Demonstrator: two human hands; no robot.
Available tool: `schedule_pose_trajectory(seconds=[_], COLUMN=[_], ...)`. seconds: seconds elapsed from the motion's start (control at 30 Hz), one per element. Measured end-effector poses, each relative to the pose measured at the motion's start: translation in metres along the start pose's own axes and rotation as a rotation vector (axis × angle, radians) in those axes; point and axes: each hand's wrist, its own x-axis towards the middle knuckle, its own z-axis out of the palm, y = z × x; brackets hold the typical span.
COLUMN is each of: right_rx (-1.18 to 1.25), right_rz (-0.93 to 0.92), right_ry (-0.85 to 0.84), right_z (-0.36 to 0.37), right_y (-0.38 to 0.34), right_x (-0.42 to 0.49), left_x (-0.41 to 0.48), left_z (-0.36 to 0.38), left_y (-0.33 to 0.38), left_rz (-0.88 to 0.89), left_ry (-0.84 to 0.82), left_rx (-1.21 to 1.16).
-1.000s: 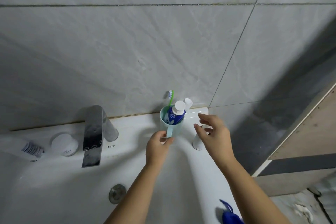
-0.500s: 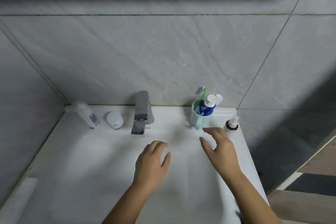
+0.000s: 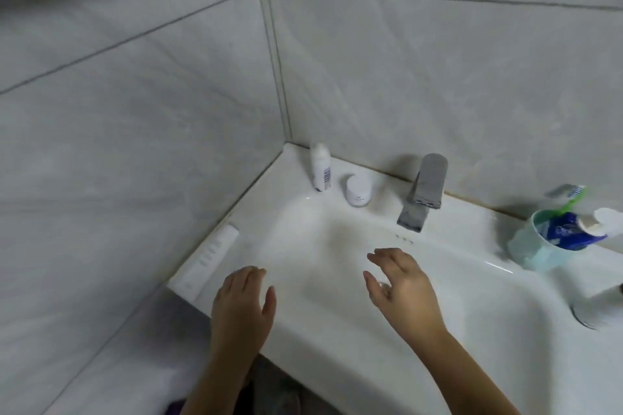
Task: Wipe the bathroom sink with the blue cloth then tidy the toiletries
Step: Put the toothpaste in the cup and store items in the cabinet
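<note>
White ceramic sink lies beneath the left hand and right hand, each grip spread, holding nothing. On its back rim stand a white plastic bottle, a round white jar and, right of the chrome faucet, a pale green cup holding a blue toothpaste tube.

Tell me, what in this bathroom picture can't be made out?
From the head view:
- The blue cloth: nowhere in the frame.
- The white bottle: label print too small and blurred to read.
- The small white jar: lettering blurred.
- The toothpaste tube in the mint cup: a white cap beside it is cut off by the right edge.
- The purple patch: cut off by the bottom edge, unidentifiable.
</note>
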Motion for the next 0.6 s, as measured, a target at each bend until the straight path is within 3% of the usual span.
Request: schedule_pose_trajectory(seconds=[0.23, 0.6], right_rx=[-0.030, 0.022], right_rz=[-0.023, 0.035], right_ry=[-0.127, -0.144], right_z=[0.073, 0.148], right_y=[-0.053, -0.076], right_x=[0.030, 0.060], left_x=[0.013, 0.063], left_z=[0.009, 0.059], left_y=[-0.092, -0.149], left_rz=[-0.206, -0.189], left_ry=[-0.097, -0.245], left_rx=[0.009, -0.055])
